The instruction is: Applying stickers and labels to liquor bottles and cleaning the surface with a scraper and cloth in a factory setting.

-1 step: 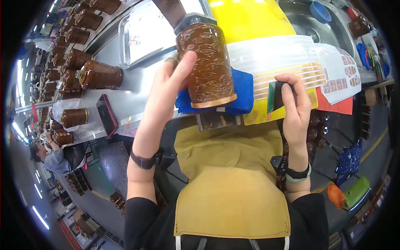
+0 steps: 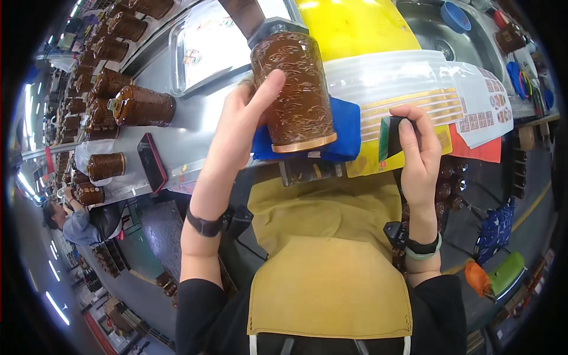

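Note:
A glossy brown embossed bottle [image 2: 299, 89] lies with its neck end in a dark holder [image 2: 276, 29] and a copper-coloured band [image 2: 305, 144] around its base. Beneath it is a blue cloth [image 2: 348, 127]. My left hand [image 2: 239, 112] grips the bottle from the left, thumb on top and the other fingers hidden behind it. Between the thumb and fingers of my right hand [image 2: 421, 157] is a small black block with a green edge [image 2: 391, 139]. The block is held apart from the bottle, above a yellow sheet [image 2: 367, 163] and a clear sheet with copper-coloured strips [image 2: 408, 109].
Several brown bottles [image 2: 145, 106] stand at the left, near a phone [image 2: 152, 163] and a clear tray [image 2: 177, 59]. A yellow board [image 2: 358, 26], a sink [image 2: 435, 29] and printed sticker sheets [image 2: 482, 109] occupy the far right. Another person [image 2: 83, 222] works at far left.
My left hand has shifted very slightly on the bottle, and the bottle appears a little turned. My right hand and the block have stayed in place.

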Demonstrator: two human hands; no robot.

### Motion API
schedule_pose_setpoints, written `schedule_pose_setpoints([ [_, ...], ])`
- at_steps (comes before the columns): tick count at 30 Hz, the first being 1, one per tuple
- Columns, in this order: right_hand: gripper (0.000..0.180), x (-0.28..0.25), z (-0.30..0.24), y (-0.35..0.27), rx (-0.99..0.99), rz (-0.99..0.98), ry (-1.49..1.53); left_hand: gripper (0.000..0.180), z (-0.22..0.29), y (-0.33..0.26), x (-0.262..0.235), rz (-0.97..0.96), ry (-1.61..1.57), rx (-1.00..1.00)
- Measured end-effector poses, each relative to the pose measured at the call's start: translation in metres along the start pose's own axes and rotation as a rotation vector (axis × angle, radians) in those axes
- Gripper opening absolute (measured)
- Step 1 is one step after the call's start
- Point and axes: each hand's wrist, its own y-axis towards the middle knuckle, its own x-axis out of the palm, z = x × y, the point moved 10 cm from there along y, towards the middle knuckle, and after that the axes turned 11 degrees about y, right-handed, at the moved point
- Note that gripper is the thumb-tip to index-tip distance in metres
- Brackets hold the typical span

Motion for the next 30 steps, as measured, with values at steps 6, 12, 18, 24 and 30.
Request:
schedule_pose_setpoints([
  [6,0.019,0.000,-0.004,-0.005,-0.025,-0.001,-0.014,0.069,-0.005,0.017,0.017,-0.038,-0.193,-0.004],
  [12,0.015,0.010,-0.016,-0.005,-0.075,0.021,-0.089,0.067,-0.006,0.017,0.017,-0.080,-0.236,0.008],
  [18,0.011,0.047,-0.018,-0.008,-0.159,-0.064,-0.246,0.063,0.000,0.015,0.020,-0.058,-0.158,0.032],
  [24,0.009,0.063,-0.029,-0.005,-0.209,-0.070,-0.230,0.055,0.015,0.010,0.019,-0.006,-0.055,0.158],
  [30,0.010,0.090,-0.043,-0.007,-0.238,-0.130,-0.296,0.062,-0.008,-0.004,0.000,0.137,-0.056,0.194],
])
